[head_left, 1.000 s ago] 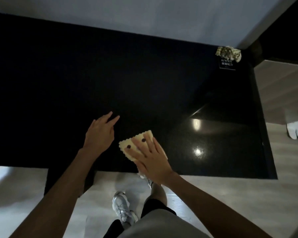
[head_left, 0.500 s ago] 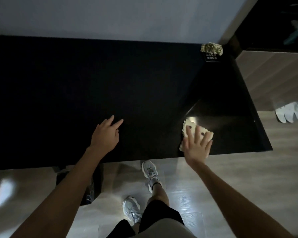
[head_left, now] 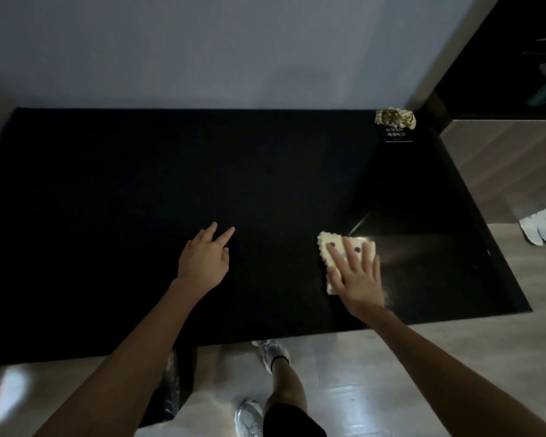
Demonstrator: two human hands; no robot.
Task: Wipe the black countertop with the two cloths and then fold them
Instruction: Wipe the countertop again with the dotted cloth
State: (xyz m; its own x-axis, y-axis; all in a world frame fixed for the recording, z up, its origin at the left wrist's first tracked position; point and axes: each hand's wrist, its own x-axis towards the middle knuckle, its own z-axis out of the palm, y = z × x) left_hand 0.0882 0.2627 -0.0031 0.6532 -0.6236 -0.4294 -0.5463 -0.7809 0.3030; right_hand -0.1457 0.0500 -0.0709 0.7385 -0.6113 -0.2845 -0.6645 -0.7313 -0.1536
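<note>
Cloth (head_left: 344,253), cream with a scalloped edge and dark dots, is pressed flat on the countertop (head_left: 139,184) toward the near right, under the right hand (head_left: 356,275). Fingers are spread over it, palm down; nothing is pinched. Left hand (head_left: 204,258) is laid open on bare countertop near the middle, fingers loosely spread, holding nothing. A second cloth (head_left: 395,116), crumpled and patterned, is left at the far right corner just behind a small black sign (head_left: 394,134).

Wiping is judged to be the step in hand; folding is not yet started. For a good pass, even palm pressure should be kept so the cloth stays flat, and strokes should be overlapped out to the edges. The far corner cloth is probably to be fetched later.

Compared with half a second ago, the cloth and right hand are seen slightly farther from the front edge. The left hand is unchanged.
</note>
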